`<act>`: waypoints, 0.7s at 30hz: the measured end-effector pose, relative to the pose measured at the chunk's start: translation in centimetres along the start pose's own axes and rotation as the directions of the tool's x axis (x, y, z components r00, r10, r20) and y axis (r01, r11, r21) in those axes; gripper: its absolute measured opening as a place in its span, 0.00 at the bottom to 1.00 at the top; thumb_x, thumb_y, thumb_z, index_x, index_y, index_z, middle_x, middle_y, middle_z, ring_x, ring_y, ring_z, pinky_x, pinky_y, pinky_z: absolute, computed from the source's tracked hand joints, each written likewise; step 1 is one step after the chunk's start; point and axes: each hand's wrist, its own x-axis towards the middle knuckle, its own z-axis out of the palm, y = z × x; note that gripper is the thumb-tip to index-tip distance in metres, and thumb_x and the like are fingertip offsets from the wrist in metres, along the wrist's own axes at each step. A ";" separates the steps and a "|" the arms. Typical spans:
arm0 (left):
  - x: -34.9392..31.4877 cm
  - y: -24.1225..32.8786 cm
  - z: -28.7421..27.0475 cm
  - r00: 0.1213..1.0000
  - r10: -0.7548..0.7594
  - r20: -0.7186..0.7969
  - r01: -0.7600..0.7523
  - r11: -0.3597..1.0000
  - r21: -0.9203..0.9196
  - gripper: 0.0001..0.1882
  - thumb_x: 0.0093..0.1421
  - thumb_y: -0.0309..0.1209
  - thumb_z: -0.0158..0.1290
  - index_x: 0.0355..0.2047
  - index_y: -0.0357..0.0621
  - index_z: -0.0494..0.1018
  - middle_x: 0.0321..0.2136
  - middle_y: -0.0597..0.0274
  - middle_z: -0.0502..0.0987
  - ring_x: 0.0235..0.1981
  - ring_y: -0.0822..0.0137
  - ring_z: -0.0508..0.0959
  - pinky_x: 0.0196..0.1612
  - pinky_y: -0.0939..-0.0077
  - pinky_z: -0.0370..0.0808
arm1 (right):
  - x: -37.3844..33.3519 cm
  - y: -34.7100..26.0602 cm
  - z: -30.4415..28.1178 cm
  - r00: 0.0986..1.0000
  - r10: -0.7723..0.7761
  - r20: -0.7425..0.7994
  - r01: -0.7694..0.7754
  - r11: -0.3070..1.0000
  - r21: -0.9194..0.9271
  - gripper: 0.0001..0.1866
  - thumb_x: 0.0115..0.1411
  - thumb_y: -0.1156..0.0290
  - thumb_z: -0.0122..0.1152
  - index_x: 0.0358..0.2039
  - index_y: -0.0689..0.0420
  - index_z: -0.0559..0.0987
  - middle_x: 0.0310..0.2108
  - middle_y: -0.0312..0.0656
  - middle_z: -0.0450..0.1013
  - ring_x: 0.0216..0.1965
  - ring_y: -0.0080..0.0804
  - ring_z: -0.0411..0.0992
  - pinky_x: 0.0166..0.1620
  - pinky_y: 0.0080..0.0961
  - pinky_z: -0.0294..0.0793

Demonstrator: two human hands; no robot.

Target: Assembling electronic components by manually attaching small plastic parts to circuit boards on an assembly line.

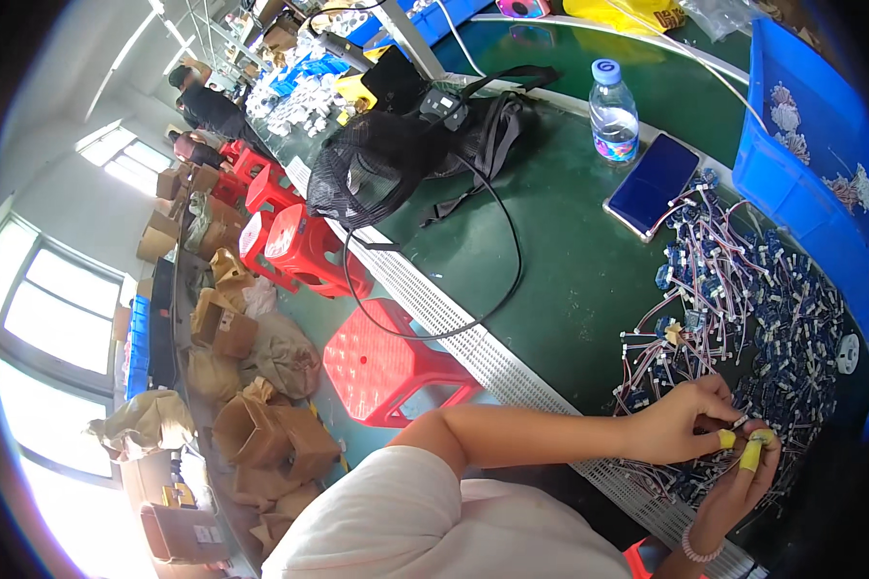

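Note:
My left hand (pixel 684 425) reaches across from the left, its fingers pinched together. It meets my right hand (pixel 741 482), which wears a beaded bracelet (pixel 697 550) at the wrist. Yellow tape (pixel 749 454) wraps fingertips on both hands. Between the fingers shows a small dark part (pixel 740 423), mostly hidden, its kind unclear. Under and around the hands spreads a pile of small blue circuit boards (pixel 792 328). Thin white and red wire leads with white connectors (pixel 710 256) lie tangled over the pile's left side.
A blue bin (pixel 792 183) holding bundled white leads borders the pile. Beyond lie a phone (pixel 653 186), a water bottle (pixel 613 116) and a black mesh bag (pixel 377 164) with a looped cable. Red stools (pixel 386 362) and cardboard boxes (pixel 251 429) stand left; people are farther back.

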 end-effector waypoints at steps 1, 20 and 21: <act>-0.3 0.1 0.0 1.000 -0.028 0.001 0.028 0.999 -0.025 0.16 0.53 0.19 0.54 0.44 0.35 0.72 0.39 0.56 0.65 0.40 0.68 0.73 0.41 0.78 0.75 | 0.2 -0.3 -0.1 0.999 0.003 0.038 0.000 0.996 -0.091 0.11 0.64 0.77 0.40 0.45 0.65 0.66 0.44 0.41 0.66 0.45 0.24 0.65 0.50 0.21 0.63; -1.5 0.4 -2.3 0.934 -0.203 -0.294 0.209 0.978 -0.014 0.15 0.54 0.14 0.51 0.41 0.38 0.76 0.34 0.62 0.78 0.34 0.77 0.75 0.38 0.83 0.74 | 1.1 -2.5 3.9 0.995 0.027 0.098 0.002 0.959 -0.283 0.08 0.57 0.79 0.55 0.39 0.62 0.72 0.31 0.33 0.68 0.30 0.15 0.65 0.33 0.13 0.67; -1.8 0.3 -2.7 0.924 -0.265 -0.276 0.265 0.964 -0.038 0.16 0.54 0.12 0.50 0.42 0.37 0.75 0.36 0.61 0.77 0.36 0.75 0.76 0.40 0.83 0.74 | 1.4 -2.0 4.2 0.986 0.056 0.159 -0.012 0.965 -0.263 0.10 0.56 0.79 0.56 0.39 0.62 0.72 0.31 0.32 0.67 0.29 0.14 0.65 0.30 0.13 0.66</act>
